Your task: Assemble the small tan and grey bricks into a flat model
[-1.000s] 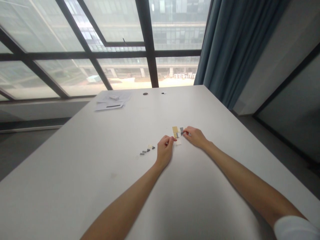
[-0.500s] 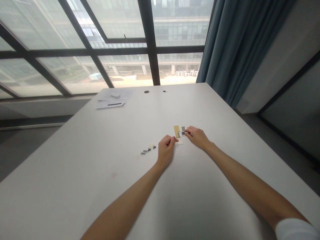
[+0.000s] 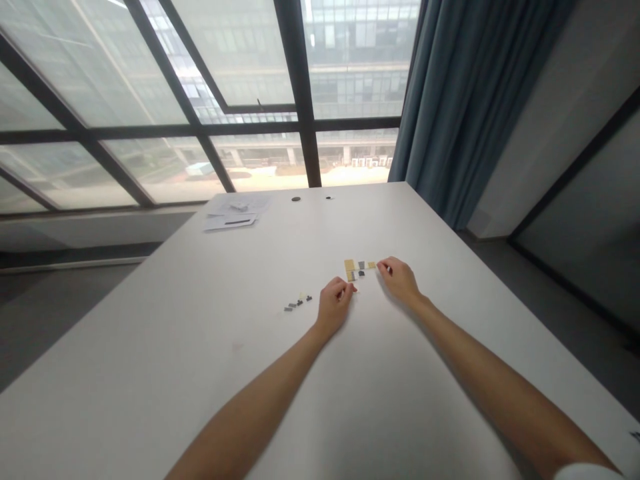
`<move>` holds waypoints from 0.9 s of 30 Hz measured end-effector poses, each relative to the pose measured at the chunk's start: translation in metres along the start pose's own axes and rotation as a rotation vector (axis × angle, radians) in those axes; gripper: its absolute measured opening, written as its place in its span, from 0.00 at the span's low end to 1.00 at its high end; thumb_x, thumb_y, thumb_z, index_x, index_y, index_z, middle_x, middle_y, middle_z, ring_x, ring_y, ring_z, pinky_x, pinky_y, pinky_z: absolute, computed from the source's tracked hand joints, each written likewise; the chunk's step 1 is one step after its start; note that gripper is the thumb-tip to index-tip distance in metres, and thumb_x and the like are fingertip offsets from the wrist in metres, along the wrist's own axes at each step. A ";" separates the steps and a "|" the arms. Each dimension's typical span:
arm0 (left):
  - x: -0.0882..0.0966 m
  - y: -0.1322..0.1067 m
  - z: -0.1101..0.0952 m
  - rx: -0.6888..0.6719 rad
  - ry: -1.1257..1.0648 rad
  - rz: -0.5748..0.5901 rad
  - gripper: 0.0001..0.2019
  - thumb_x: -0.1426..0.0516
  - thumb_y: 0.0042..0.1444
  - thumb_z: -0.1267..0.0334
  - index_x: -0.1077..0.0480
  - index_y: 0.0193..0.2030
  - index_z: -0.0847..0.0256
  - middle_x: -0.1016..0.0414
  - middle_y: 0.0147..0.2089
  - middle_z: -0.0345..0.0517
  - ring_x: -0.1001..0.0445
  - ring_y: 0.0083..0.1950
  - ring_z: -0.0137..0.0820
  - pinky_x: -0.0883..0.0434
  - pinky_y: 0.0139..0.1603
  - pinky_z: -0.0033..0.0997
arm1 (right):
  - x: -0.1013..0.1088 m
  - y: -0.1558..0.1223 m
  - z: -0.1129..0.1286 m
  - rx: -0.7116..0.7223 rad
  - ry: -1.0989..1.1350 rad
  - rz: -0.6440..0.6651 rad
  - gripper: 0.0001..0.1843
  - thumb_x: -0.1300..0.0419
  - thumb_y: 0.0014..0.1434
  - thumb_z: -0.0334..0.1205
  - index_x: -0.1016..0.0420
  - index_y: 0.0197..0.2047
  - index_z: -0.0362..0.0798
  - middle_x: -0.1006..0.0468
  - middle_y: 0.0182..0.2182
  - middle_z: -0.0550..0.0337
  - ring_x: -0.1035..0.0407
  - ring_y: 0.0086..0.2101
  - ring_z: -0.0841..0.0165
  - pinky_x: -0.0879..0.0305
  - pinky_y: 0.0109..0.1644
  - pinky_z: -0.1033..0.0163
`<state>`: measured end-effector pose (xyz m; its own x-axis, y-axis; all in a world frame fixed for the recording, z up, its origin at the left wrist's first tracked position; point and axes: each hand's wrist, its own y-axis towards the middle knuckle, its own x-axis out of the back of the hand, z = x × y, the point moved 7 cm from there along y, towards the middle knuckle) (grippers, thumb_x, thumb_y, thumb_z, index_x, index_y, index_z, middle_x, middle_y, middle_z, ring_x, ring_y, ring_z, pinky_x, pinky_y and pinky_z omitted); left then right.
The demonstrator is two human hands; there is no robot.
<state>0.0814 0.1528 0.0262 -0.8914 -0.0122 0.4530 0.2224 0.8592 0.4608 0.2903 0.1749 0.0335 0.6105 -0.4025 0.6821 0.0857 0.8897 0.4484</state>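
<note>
A small flat build of yellow, grey and pale pieces (image 3: 356, 269) lies on the white table (image 3: 240, 373). My left hand (image 3: 334, 304) rests just below and left of it, fingers curled together, thumb and forefinger pinched near its lower left corner. My right hand (image 3: 400, 279) sits at the build's right end with fingertips closed against the edge of a yellow piece. What either pinch holds is too small to make out. A short row of loose dark grey and pale pieces (image 3: 299, 303) lies left of my left hand.
Sheets of paper (image 3: 234, 215) with a small pale object on them lie at the table's far left. Two small dark round marks (image 3: 297, 199) sit near the far edge. Big windows stand behind, a blue curtain (image 3: 465, 100) at the right.
My right hand has drawn slightly right, off the grey piece to the build's right end. The camera tilted down a little. My left hand has barely moved.
</note>
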 end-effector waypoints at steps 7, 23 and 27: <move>-0.004 -0.002 -0.032 -0.174 0.316 0.215 0.11 0.46 0.65 0.58 0.22 0.46 0.54 0.24 0.40 0.44 0.28 0.46 0.33 0.32 0.49 0.32 | -0.011 -0.034 0.019 -0.074 0.150 0.002 0.17 0.48 0.65 0.45 0.22 0.34 0.47 0.21 0.32 0.57 0.33 0.30 0.68 0.42 0.37 0.64; 0.123 0.018 0.098 0.235 0.537 0.370 0.13 0.39 0.55 0.56 0.19 0.44 0.56 0.21 0.42 0.47 0.25 0.41 0.35 0.32 0.47 0.32 | -0.035 -0.065 0.031 0.009 0.196 0.090 0.18 0.49 0.65 0.44 0.24 0.30 0.47 0.24 0.28 0.58 0.35 0.28 0.68 0.45 0.33 0.64; 0.122 0.020 0.107 0.302 0.480 0.314 0.11 0.37 0.50 0.56 0.18 0.37 0.58 0.21 0.39 0.48 0.25 0.40 0.35 0.31 0.44 0.31 | -0.035 -0.064 0.030 -0.013 0.212 0.100 0.18 0.49 0.65 0.45 0.23 0.31 0.47 0.23 0.28 0.58 0.34 0.28 0.67 0.44 0.34 0.64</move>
<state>-0.0648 0.2229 0.0088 -0.5111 0.0960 0.8542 0.2608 0.9642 0.0477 0.2403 0.1253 -0.0022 0.7679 -0.2591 0.5859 0.0256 0.9262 0.3762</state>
